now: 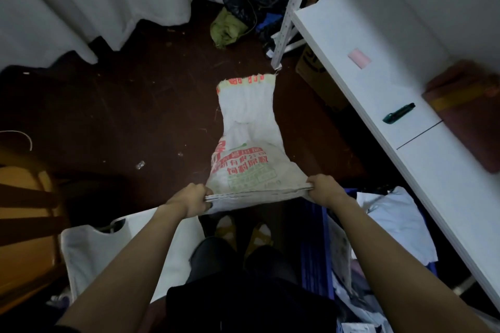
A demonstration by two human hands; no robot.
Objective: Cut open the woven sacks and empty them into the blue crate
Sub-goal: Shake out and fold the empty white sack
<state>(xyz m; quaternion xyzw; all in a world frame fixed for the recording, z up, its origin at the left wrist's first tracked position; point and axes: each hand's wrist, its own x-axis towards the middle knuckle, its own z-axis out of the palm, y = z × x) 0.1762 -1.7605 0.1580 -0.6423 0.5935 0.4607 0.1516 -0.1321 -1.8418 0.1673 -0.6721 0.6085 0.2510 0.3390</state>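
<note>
A white woven sack (247,140) with red and green print hangs flat and limp out in front of me, its frayed cut end at the far side. My left hand (190,200) grips its near left corner and my right hand (326,189) grips its near right corner, with the seam stretched between them. The blue crate (315,249) stands low on the right, beside my legs, holding white bags and papers. A dark green utility knife (399,113) lies on the white shelf (378,105) to the right.
A white bag (108,254) lies on the dark floor at lower left, next to a wooden chair (24,197). White curtains hang at the back. A pile of dark and green bags (243,13) sits at the far end. A cardboard box (319,78) stands under the shelf.
</note>
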